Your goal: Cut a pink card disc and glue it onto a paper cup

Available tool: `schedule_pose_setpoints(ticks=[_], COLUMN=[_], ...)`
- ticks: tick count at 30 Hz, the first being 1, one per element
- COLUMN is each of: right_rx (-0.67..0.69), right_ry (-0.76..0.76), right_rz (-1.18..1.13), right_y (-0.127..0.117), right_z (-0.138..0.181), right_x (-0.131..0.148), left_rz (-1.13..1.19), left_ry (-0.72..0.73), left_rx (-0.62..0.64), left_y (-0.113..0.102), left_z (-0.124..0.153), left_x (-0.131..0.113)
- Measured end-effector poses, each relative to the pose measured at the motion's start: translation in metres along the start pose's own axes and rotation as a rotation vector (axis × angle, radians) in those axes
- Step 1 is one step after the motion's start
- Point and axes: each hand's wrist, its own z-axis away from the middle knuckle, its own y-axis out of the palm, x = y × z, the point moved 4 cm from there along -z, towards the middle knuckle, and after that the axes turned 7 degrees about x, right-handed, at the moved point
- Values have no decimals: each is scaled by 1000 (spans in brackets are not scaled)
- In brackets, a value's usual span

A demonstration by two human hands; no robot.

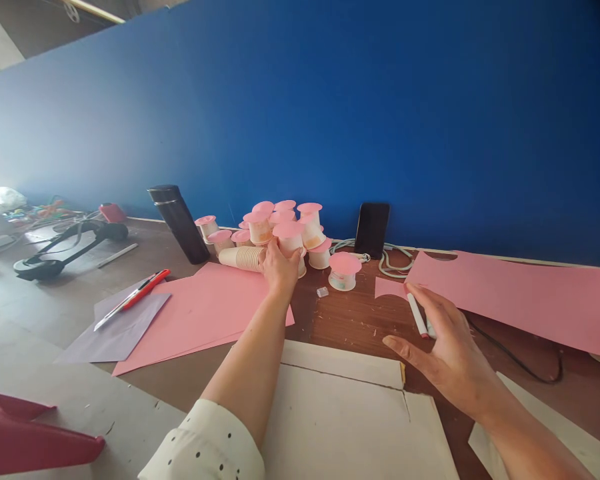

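Dotted white cuff (213, 443) sits nearest, well behind the left fingers; white cardboard (350, 427) lies between the forearms. Right hand (453, 363): fingers spread, nothing seen gripped; a marker (417, 315) shows between thumb and index finger, contact uncertain. Left hand (281, 268): fingers closed around a paper cup (287, 245) at the cluster's front. Progress, as judged: about a dozen cups carry pink discs (345, 263); the nested cups (243, 258), left of those fingers, show none. Held cup: white, disc uppermost, overhanging it.

A blue partition (300, 100) rises at 12 o'clock; a black smartphone (372, 231) stands at 3 by looped pale-green cord (394, 274), a magenta plastic piece (25, 443) juts in at 8, and a black thermos flask (179, 225) stands at 9, a headset (40, 269) beyond.
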Motion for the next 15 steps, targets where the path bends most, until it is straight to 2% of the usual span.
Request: schedule_pose_setpoints(ticks=[7, 10, 15], right_rx=[-43, -147, -351], right_ry=[-13, 29, 229], right_rz=[-39, -93, -301], right_y=[-5, -12, -25], right_z=[-2, -4, -4], right_x=[6, 6, -10], left_rz=[5, -1, -31], left_ry=[-4, -20, -42], left_rx=[11, -5, -83], left_y=[-1, -2, -4], left_z=[2, 3, 7], left_x=[-2, -3, -5])
